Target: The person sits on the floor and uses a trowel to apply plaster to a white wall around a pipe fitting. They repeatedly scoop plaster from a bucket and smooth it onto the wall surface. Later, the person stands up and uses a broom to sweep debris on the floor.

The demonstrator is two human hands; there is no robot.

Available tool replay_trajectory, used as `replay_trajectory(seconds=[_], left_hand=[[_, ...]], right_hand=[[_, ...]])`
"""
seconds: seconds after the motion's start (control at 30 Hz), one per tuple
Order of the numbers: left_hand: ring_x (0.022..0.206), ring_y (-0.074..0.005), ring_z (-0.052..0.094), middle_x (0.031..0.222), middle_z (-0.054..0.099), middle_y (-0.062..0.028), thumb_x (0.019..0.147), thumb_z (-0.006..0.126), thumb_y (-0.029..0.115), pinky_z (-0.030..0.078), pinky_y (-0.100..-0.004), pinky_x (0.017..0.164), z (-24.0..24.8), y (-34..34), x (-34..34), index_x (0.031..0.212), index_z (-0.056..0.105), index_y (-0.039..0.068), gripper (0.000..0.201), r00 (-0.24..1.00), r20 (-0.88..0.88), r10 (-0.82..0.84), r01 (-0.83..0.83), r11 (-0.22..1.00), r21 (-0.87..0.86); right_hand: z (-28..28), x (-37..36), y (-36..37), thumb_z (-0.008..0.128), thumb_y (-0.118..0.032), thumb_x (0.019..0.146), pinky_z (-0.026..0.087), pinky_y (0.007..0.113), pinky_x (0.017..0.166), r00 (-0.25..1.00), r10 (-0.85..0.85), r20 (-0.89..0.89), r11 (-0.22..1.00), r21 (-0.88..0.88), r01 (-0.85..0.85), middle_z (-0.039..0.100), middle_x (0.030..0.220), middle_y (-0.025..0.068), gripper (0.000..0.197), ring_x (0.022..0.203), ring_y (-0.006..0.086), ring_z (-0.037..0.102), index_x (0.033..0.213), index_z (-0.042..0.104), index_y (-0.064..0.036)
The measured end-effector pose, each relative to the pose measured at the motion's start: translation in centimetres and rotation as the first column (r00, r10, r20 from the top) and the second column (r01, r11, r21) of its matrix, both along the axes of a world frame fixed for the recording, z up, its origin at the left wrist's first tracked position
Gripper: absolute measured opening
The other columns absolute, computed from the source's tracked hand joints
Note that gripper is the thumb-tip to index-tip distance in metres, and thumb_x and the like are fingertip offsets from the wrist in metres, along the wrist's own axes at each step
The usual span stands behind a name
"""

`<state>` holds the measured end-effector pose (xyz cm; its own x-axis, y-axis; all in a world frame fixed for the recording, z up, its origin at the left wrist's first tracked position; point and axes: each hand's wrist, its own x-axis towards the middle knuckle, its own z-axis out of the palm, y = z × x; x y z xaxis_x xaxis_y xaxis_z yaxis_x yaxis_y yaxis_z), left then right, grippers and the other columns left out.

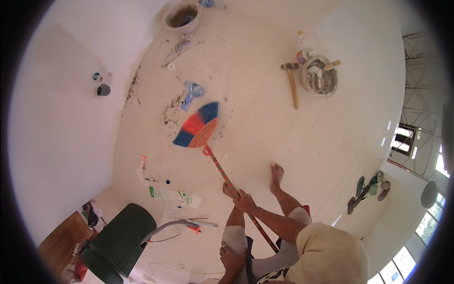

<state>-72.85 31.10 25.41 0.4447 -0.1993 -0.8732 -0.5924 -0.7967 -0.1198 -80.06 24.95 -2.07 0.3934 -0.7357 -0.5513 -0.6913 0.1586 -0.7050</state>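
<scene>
My right hand (pixel 244 201) is closed round the red-and-green patterned handle of a broom (pixel 220 167). The fan-shaped head, with blue and red bristles (pixel 193 124), rests on the pale floor ahead and to the left. Just beyond the bristles lies a crumpled piece of clear bluish plastic (pixel 193 93), with dark dirt (pixel 171 111) scattered to its left. My left hand (pixel 231 259) lies against my left knee, holding nothing, fingers apparently spread. My bare feet stand on either side of the handle; the left one is partly behind it.
A hammer (pixel 292 85) lies by a bucket (pixel 320 92) of grey paste at the far right. Another tub (pixel 166 21) stands far left. Nearer left are a dark green container (pixel 125 236), a hose (pixel 165 226) and a white-green packet (pixel 172 195). Sandals (pixel 362 191) lie right.
</scene>
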Motion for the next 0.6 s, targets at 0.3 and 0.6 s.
replay_trajectory(seconds=[0.3,0.6], left_hand=[[0.124,-0.0439,0.051,0.135,0.044,-0.0328,0.075,0.068,0.064,0.044,-0.047,0.103,-3.0,0.2,-1.0,0.144,0.025,-0.013,0.112,0.987,-0.15,-0.052,0.07,0.991,0.112],[0.088,-0.0186,0.067,0.093,0.066,-0.0108,0.098,0.055,0.04,0.054,-0.0343,0.074,9.3,-20.4,-8.5,0.101,0.063,0.0,0.041,0.635,-0.721,0.279,-0.724,0.542,-0.428]], right_hand=[[24.3,-2.4,-20.1,0.063,-0.019,0.083,0.051,0.042,0.065,0.879,-0.41,0.244,0.909,0.19,0.372,0.063,0.074,0.0161,0.018,0.068,0.0315,0.064,0.091,0.06,-0.0038],[36.7,-3.6,-39.9,0.061,-0.015,0.082,0.049,0.04,0.058,0.887,-0.264,0.38,0.938,-0.114,0.328,0.061,0.07,0.0122,0.021,0.062,0.0272,0.062,0.099,0.06,-0.0034]])
